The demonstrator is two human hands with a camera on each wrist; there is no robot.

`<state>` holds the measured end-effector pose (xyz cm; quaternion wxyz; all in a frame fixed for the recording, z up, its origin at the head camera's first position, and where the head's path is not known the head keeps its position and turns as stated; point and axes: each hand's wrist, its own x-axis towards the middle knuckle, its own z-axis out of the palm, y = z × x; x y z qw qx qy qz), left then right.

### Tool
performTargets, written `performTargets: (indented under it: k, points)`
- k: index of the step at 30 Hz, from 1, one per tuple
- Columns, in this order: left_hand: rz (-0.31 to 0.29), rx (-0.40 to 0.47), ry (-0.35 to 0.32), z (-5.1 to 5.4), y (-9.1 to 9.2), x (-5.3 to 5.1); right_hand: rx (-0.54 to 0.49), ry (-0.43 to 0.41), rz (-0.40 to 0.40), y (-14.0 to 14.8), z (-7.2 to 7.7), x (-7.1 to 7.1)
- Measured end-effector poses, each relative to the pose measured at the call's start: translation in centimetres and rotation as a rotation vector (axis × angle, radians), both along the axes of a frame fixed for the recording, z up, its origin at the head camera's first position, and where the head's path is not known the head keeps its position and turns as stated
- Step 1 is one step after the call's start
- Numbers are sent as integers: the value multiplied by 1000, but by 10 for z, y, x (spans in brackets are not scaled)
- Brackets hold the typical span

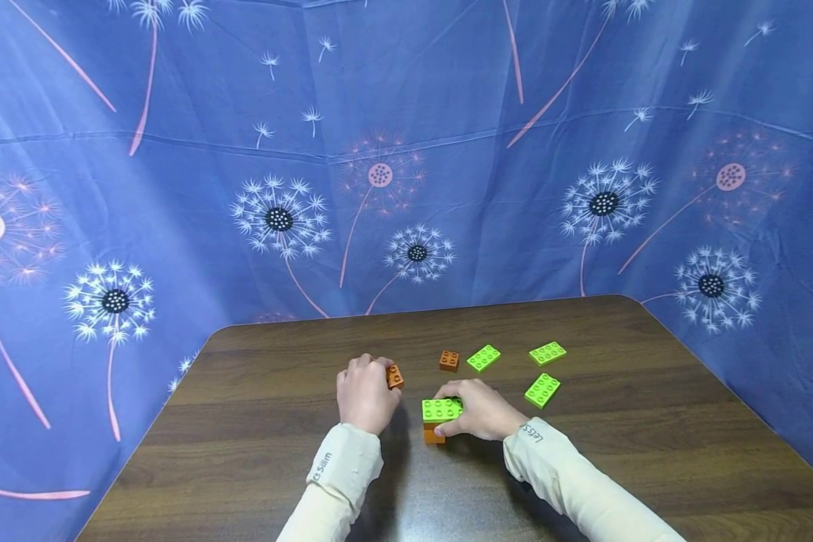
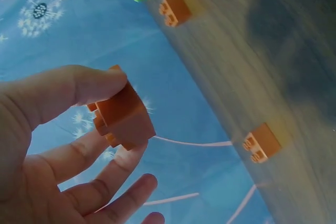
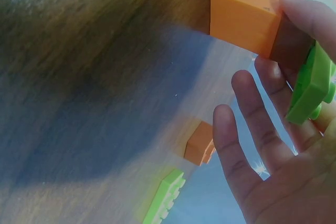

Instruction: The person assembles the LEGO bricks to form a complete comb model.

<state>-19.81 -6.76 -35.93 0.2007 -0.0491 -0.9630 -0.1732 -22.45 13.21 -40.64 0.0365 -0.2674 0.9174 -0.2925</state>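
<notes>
My left hand (image 1: 364, 393) pinches an orange toy brick (image 2: 126, 116) between thumb and fingers; in the head view the hand covers much of it. To its right, my right hand (image 1: 484, 410) grips a small stack between thumb and fingers. A lime-green studded plate (image 1: 440, 409) tops that stack, offset over a darker orange brick (image 3: 291, 43). The lowest piece is a bright orange brick (image 3: 244, 14). In the right wrist view the ring and little fingers stand away from the stack.
Beyond the hands lie a brown-orange brick (image 1: 449, 360) and three lime-green plates, one near it (image 1: 484, 358), the others farther right. The left wrist view shows another orange brick (image 2: 262, 142) on the wooden table (image 1: 244, 452). A blue dandelion-print cloth (image 1: 488, 188) hangs behind.
</notes>
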Motion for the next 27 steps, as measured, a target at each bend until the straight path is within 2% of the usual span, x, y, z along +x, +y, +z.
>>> performTargets:
  k: [12,19,27]
  points:
    - [-114,-30,23,7,12,14,-8,-27,-8,-5,-3,6]
    - [-165,-55,-46,10,18,22,-13,-2,-3,-7,-3,10]
    - [-211,-81,-80,5,22,27,-6,-24,-30,-11,-3,15]
